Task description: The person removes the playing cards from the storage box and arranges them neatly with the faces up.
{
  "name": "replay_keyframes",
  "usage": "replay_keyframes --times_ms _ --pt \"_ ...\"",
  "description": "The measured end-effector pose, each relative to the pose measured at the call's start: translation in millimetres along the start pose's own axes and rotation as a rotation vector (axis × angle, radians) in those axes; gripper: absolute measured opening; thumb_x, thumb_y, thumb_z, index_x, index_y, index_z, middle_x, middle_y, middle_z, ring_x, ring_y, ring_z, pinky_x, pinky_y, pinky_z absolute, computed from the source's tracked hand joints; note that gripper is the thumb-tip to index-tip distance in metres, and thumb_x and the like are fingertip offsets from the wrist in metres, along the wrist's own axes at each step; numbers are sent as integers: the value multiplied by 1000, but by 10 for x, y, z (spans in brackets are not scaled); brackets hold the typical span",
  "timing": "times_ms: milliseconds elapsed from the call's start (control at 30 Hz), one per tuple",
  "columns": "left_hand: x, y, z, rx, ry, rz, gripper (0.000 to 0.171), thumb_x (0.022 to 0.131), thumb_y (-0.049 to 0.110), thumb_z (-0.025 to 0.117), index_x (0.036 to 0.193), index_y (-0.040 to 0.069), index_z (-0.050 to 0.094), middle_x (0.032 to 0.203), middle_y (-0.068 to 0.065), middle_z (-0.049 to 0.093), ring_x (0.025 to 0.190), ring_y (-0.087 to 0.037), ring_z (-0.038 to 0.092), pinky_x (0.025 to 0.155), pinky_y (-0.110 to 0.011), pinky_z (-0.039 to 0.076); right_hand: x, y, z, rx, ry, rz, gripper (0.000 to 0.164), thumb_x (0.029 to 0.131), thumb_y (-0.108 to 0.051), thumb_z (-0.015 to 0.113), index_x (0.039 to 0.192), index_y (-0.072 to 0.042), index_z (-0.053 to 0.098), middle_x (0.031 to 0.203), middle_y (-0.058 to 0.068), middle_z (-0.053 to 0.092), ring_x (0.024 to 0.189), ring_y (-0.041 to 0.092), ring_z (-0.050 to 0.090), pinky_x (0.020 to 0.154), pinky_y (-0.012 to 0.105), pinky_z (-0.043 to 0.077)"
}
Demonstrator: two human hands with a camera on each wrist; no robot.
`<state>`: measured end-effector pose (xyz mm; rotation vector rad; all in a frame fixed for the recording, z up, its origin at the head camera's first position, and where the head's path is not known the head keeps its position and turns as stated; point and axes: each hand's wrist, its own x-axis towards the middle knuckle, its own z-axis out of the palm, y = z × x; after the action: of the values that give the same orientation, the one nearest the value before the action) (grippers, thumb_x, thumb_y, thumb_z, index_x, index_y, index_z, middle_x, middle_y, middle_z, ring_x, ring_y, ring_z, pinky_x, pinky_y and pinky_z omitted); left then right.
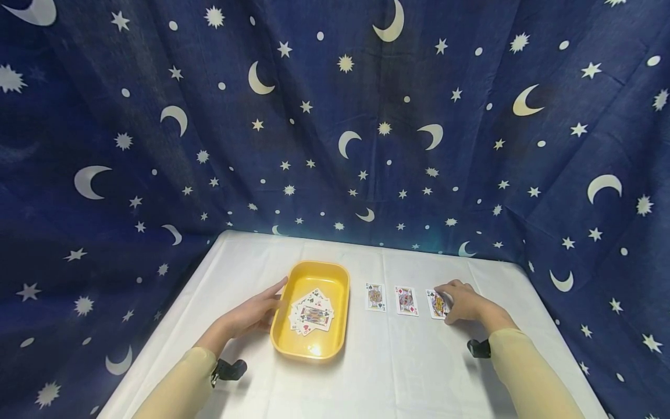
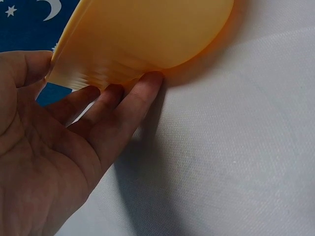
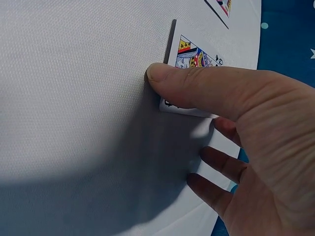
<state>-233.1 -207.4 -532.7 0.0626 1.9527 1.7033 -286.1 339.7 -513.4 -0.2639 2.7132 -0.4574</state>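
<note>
A yellow tray (image 1: 282, 348) stands left of the middle of the white table. Playing cards (image 1: 316, 316) lie in a loose overlapping heap inside it, a face card on top. My left hand (image 1: 252, 314) is at the tray's left side, its fairly straight fingers touching the outer wall (image 2: 142, 34). Far to the right, my right hand (image 1: 467, 302) holds a face-up court card (image 1: 435, 305) with black suit marks. The thumb lies across this card (image 3: 189, 60) at one edge; the index fingertip is hidden behind it in the right wrist view.
Two more face-up court cards lie in a row between tray and right hand: one with black marks (image 1: 375, 297), one with red diamonds (image 1: 406, 301). A white cloth covers the table (image 1: 377, 372). Dark blue cloth (image 1: 314, 145) with moons and stars hangs behind and at both sides.
</note>
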Motion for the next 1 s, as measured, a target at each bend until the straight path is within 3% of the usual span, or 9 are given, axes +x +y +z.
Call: replay_keyframes --times_ms 1000 --pt "-4 5 -3 14 1 -2 69 106 24 52 165 36 17 154 -24 43 112 -32 64 88 -47 59 -7 -36 -10 -2 -18 23 93 70 -15 90 152 -4 46 146 29 41 130 50 37 105 75 32"
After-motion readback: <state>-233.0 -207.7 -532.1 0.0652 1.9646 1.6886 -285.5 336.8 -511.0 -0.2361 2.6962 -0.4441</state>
